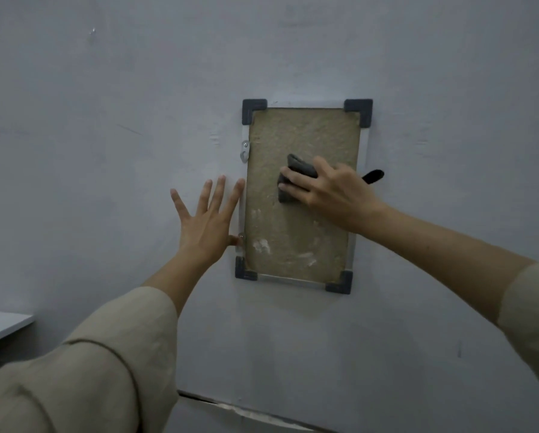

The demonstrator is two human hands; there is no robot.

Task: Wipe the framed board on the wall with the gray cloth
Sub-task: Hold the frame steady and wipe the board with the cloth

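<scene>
Head view: framed board (299, 220) hangs on a pale wall (105, 120), slightly right of frame centre, long side vertical, tilted a little so its lower end sits further left than its upper end. Board face is a rough tan surface with pale whitish smudges toward 6–7 o'clock; thin metal rails along the edges; dark plastic corner caps (254, 110) at all four corners. A small metal hanger bracket (245, 152) sits on the left rail at about 10 o'clock of the board. Right hand (330, 189) lies over the board's right-centre region, roughly 3 o'clock of its face, fingers bent over the gray cloth (296, 176) and pressing the bunched cloth against the tan surface; cloth shows above and left of the fingers. A dark tail of what looks like the same cloth (374, 176) sticks out past the right rail at 3 o'clock; cannot tell for certain that it joins. Left hand (208, 220) is flat on the wall, fingers straight and spread, holding nothing, just beside the board's left rail at 8–9 o'clock; thumb tip touches the rail low down. Both forearms bare, with beige sleeves (105, 354) further back. Corner of a white surface (2, 326) at 8 o'clock of the frame.
</scene>
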